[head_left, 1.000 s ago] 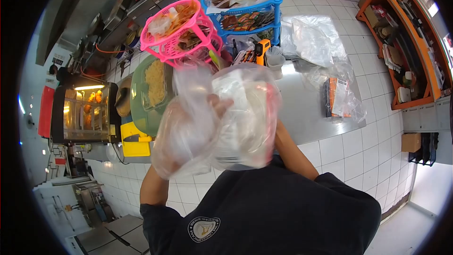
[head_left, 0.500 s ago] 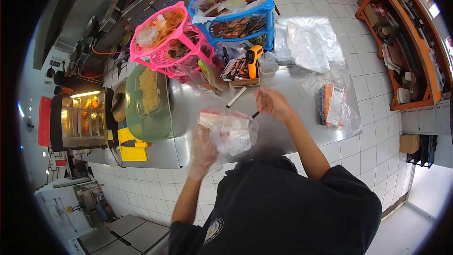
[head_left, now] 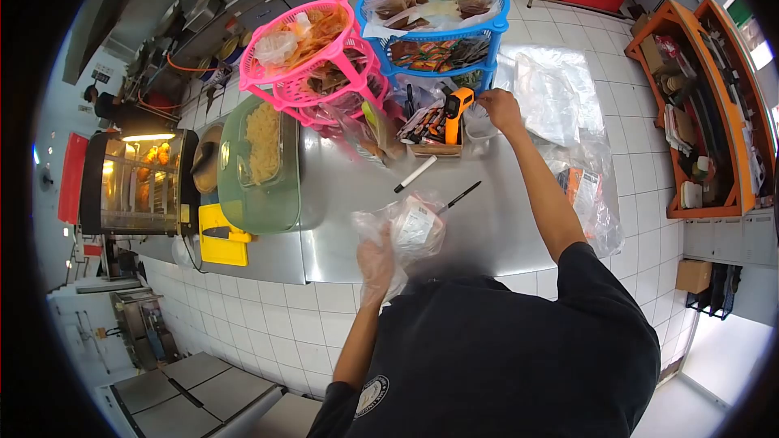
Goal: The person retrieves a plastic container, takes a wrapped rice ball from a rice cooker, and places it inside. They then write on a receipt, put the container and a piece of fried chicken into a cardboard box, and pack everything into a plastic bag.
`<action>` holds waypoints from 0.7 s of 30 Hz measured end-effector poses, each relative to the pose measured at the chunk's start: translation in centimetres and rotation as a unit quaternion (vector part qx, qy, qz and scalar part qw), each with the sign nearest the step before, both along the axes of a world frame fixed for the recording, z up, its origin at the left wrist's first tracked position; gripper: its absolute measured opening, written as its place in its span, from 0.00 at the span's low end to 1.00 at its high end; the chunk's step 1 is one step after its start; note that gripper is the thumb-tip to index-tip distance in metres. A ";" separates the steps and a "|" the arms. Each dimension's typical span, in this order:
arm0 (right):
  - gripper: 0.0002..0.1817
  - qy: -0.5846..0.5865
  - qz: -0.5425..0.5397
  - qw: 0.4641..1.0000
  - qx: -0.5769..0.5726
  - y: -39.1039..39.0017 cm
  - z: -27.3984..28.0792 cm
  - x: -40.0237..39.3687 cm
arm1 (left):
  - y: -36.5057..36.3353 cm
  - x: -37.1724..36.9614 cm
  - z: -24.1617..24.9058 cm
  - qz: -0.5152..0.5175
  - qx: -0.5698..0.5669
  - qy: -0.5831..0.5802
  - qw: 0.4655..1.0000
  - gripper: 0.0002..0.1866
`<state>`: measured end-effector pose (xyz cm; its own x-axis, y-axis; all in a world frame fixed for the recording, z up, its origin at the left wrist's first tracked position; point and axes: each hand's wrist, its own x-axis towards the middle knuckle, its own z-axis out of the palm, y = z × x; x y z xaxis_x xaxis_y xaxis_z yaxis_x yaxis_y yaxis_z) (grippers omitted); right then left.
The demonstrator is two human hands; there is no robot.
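My left hand (head_left: 376,269), in a clear plastic glove, grips a clear plastic bag (head_left: 418,227) with a white printed label on it, just above the steel table. A thin black pen (head_left: 464,195) lies beside the bag, and a white marker (head_left: 415,173) with a dark tip rests a little farther off. My bare right hand (head_left: 502,110) is stretched forward with its fingers curled together, close by the orange-and-black infrared thermometer (head_left: 458,110) and above a clear plastic cup (head_left: 479,131). Whatever the right fingertips hold is too small to make out.
Behind stand a pink tiered basket (head_left: 300,65) and a blue tiered basket (head_left: 442,28) with packets. A small box of pens (head_left: 434,148) sits before them. At left are a green tub (head_left: 235,170) and a knife on a yellow board (head_left: 223,251); plastic bags (head_left: 560,97) lie at right.
My right hand has let go of the black pen and moved forward to the thermometer and cup. My left hand has shifted slightly right with the bag, whose label now faces up.
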<state>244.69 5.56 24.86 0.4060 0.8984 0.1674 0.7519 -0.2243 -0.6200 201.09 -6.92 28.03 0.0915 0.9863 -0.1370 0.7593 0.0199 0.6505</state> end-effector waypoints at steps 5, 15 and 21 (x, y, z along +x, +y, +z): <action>0.09 0.032 -0.008 0.998 0.061 -2.8 4.6 0.5 | 2.0 -0.3 1.5 -0.347 0.291 0.119 0.883 0.09; 0.07 0.600 0.240 0.712 -0.274 -21.6 7.4 -21.8 | 5.6 -1.2 1.3 -0.459 0.277 0.050 0.843 0.17; 0.09 0.716 -0.016 0.691 -0.093 -19.2 2.8 -32.2 | 1.9 -0.6 3.8 -0.340 0.232 0.072 0.908 0.23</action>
<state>212.51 -13.65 27.64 0.0559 0.8369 -0.5444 -0.6110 -0.4026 -0.6816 200.52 -5.02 31.80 0.7157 0.6629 0.2199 0.5712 -0.7368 0.3618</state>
